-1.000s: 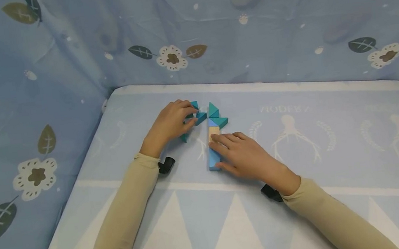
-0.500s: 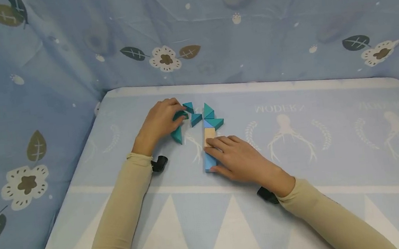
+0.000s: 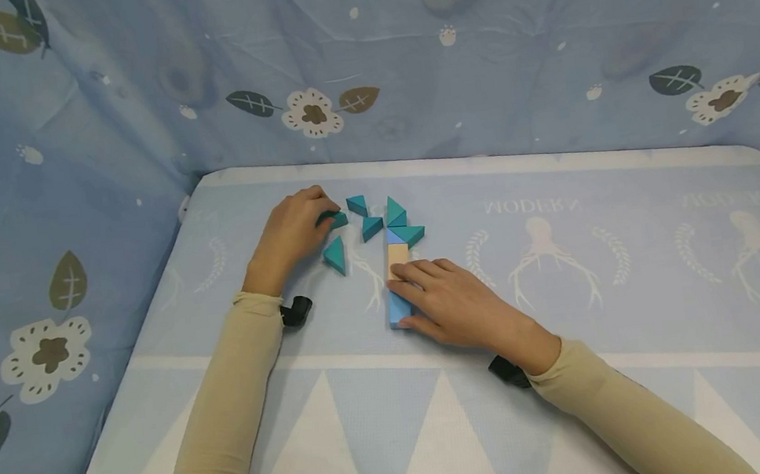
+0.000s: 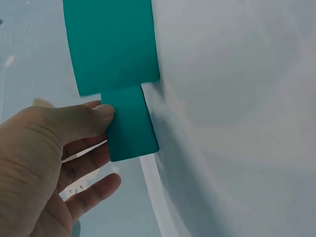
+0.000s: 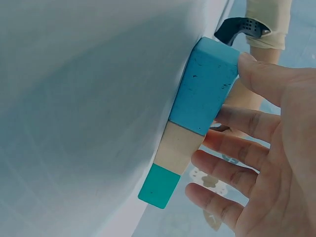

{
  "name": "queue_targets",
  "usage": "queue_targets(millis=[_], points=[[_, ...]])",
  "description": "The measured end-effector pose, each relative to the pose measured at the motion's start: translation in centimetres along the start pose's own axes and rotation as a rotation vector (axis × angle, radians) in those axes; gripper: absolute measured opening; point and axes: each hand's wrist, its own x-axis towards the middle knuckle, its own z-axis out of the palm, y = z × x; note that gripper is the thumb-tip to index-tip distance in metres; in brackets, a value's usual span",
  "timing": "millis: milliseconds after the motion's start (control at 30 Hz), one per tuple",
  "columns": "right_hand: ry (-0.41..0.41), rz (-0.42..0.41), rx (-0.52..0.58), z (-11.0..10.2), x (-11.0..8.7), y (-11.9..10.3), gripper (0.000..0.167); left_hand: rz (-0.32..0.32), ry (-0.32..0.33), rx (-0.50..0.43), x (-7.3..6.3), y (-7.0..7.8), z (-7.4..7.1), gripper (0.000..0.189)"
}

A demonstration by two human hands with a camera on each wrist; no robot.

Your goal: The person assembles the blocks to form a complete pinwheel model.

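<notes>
My left hand (image 3: 290, 232) pinches a green triangular block (image 4: 131, 126) between thumb and fingers. Just below that hand in the head view lies another green triangular block (image 3: 335, 256), and two teal triangles, a farther one (image 3: 358, 206) and a nearer one (image 3: 372, 228), are to its right. A straight row of blocks runs under my right hand (image 3: 455, 303): a blue block (image 5: 202, 86), then a natural wood block (image 5: 177, 147). The right thumb touches the blue block's end, with the fingers extended along the row. At the row's far end are a small blue triangle (image 3: 395, 236) and two green triangles (image 3: 396, 212).
The blocks lie on a table covered with a pale blue and white patterned cloth (image 3: 631, 427). A blue floral curtain (image 3: 447, 86) rises behind the table and along its left side. Black wrist devices, one left (image 3: 297, 311) and one right (image 3: 508, 371), sit under the wrists.
My left hand has moved left with the green block, away from the teal triangles, uncovering the triangle below it. My right hand stays on the row. The head view has shifted slightly.
</notes>
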Motion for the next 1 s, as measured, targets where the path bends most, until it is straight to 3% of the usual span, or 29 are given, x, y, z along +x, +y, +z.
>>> queue_targets(millis=[167, 300, 667, 833, 1000], points=[[-0.009, -0.002, 0.003, 0.0, 0.0, 0.0, 0.056, -0.018, 0.014, 0.009, -0.3, -0.7, -0.3, 0.021], [-0.014, -0.001, 0.003, 0.0, 0.0, 0.0, 0.056, 0.004, 0.024, 0.025, -0.4, -0.8, -0.4, 0.020], [-0.013, 0.004, 0.002, 0.1, 0.0, 0.1, 0.056, 0.179, -0.027, 0.077, 0.4, 3.6, 0.2, 0.026], [-0.008, 0.000, 0.000, 0.1, 0.0, 0.1, 0.056, 0.187, -0.038, 0.096, 0.5, 4.5, 0.6, 0.025], [-0.012, 0.000, 0.002, 0.0, 0.0, 0.1, 0.056, 0.174, -0.017, 0.086, 0.5, 4.2, 0.9, 0.018]])
